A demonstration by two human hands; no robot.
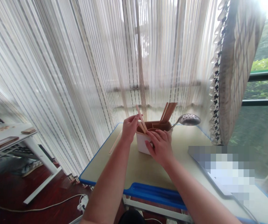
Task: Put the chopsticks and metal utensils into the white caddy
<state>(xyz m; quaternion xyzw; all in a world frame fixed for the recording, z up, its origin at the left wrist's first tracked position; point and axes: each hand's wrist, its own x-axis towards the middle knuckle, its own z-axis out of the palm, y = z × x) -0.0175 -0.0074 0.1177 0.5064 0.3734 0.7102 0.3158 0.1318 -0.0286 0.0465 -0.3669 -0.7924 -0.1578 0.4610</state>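
A white utensil holder (143,146) with a brown divided inside stands on the desk in front of me. My left hand (131,125) is closed on a few light wooden chopsticks (141,117), tilted, their lower ends at the holder's left compartment. My right hand (160,143) rests over the holder's near rim, fingers stretched out close to those lower ends. A bundle of darker chopsticks (169,112) leans in the back compartment. From the holder's right side sticks out a metal slotted ladle (189,119). More light chopsticks (115,142) lie on the desk left of the holder.
The desk (106,169) has a blue edge and a blue front tray (155,193). A blurred-out flat device (225,174) lies to the right. Striped curtains (96,62) hang right behind. At left stands another table (28,138), with a power strip (83,202) on the floor.
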